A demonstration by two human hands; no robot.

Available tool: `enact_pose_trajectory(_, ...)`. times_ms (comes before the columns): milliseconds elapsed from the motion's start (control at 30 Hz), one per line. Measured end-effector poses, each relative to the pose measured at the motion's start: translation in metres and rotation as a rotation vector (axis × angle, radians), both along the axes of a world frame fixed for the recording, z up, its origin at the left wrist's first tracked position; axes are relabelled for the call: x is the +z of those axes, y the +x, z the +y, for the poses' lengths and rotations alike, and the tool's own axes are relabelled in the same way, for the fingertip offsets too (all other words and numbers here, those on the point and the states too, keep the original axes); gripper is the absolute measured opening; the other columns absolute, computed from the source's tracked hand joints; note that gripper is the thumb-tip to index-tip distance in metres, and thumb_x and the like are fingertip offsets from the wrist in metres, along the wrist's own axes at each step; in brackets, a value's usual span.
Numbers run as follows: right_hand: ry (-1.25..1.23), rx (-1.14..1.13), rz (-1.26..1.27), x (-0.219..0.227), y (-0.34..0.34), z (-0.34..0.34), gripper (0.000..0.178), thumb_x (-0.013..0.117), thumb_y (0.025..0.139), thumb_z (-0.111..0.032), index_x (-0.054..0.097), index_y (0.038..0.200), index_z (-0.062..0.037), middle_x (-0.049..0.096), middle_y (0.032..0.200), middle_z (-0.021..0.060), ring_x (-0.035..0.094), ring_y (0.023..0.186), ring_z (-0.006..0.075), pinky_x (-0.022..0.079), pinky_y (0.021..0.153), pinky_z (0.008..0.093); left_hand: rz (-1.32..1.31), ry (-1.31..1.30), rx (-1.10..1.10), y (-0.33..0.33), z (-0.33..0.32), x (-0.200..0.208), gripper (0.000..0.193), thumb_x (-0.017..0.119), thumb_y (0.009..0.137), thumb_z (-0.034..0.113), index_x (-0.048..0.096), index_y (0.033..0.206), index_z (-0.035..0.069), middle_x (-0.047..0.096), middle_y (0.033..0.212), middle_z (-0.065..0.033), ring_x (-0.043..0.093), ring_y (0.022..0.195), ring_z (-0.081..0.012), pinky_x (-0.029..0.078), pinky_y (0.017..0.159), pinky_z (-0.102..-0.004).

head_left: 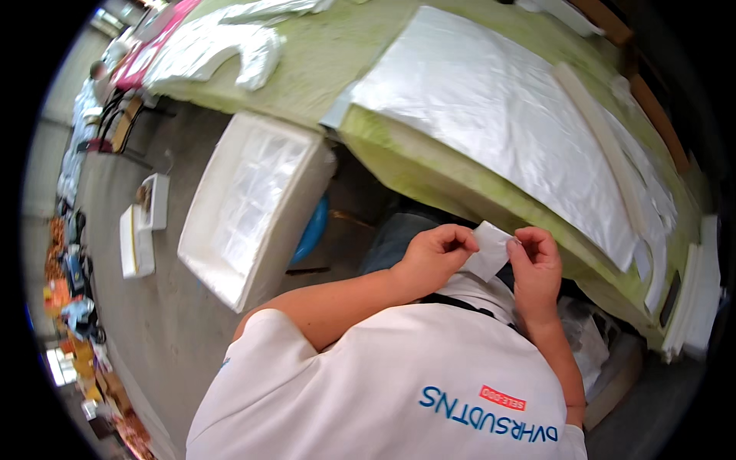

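Between my two hands, just in front of my shirt, is a small, thin white plastic square (pixel 488 253); whether it is a bag or a single sheet I cannot tell. My left hand (pixel 438 259) pinches its left edge between thumb and fingers. On the opposite edge, near the upper corner, my right hand (pixel 537 264) is closed with thumb against fingertips. Both hands are held close to the edge of a table with a yellow-green cover (pixel 399 149), on which a large, shiny translucent plastic sheet (pixel 475 100) lies spread out.
A long pale strip (pixel 602 146) lies across the sheet. To my left stands a large white bin (pixel 203 203) with clear plastic packs inside, and a blue tub (pixel 310 234) beside it. White foam boxes (pixel 136 244) and a chair (pixel 126 126) are farther left.
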State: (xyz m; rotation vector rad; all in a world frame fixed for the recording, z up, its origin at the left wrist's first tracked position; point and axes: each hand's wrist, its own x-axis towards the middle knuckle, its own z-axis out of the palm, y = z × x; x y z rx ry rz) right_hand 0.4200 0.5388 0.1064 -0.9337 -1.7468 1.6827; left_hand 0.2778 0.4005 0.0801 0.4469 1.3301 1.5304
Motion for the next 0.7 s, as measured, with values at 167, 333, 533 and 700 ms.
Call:
enact_pose_trajectory(167, -0.127, 0.158, -0.004, -0.01, -0.005, -0.009, 0.024, 0.063, 0.097, 0.001, 0.06, 0.121, -0.0033, 0.066, 0.112, 0.0041, 0.06, 0.094, 0.0086, 0.05, 0.084, 0.0227, 0.178, 0.072, 0.302, -0.073, -0.064, -0.005, 0.026, 0.055, 0.085, -0.015, 0.068, 0.094, 0.005, 0.065, 0.105, 0.0006, 0.059, 0.093, -0.0087, 0.048, 0.082, -0.0236)
enact_pose_trajectory(333, -0.202, 0.179, -0.058, -0.02, -0.002, -0.013, 0.019, 0.06, 0.099, -0.003, 0.061, 0.118, -0.003, 0.066, 0.109, 0.005, 0.061, 0.089, 0.0102, 0.052, 0.082, 0.0258, 0.649, -0.171, 0.778, -0.225, -0.183, 0.038, 0.019, 0.058, 0.089, 0.0, 0.072, 0.102, 0.004, 0.069, 0.097, -0.0006, 0.06, 0.087, -0.0092, 0.048, 0.08, -0.0241)
enact_pose_trajectory(533, -0.254, 0.24, -0.062, -0.023, -0.01, -0.014, 0.017, 0.061, 0.099, -0.003, 0.061, 0.116, -0.0031, 0.067, 0.106, 0.0055, 0.06, 0.087, 0.0101, 0.051, 0.079, 0.0259, 0.577, -0.783, 0.737, -0.271, -0.31, 0.012, 0.024, 0.059, 0.085, -0.001, 0.073, 0.104, 0.003, 0.07, 0.095, -0.0031, 0.062, 0.082, -0.0126, 0.049, 0.076, -0.0262)
enact_pose_trajectory(700, -0.309, 0.262, -0.082, -0.027, -0.014, -0.013, 0.016, 0.062, 0.099, -0.004, 0.061, 0.116, -0.0034, 0.067, 0.106, 0.0053, 0.06, 0.086, 0.0098, 0.051, 0.078, 0.025, 0.47, -0.853, 0.487, -0.234, -0.304, -0.029, 0.024, 0.062, 0.083, -0.002, 0.075, 0.101, 0.004, 0.072, 0.093, -0.0037, 0.064, 0.083, -0.0128, 0.051, 0.076, -0.0285)
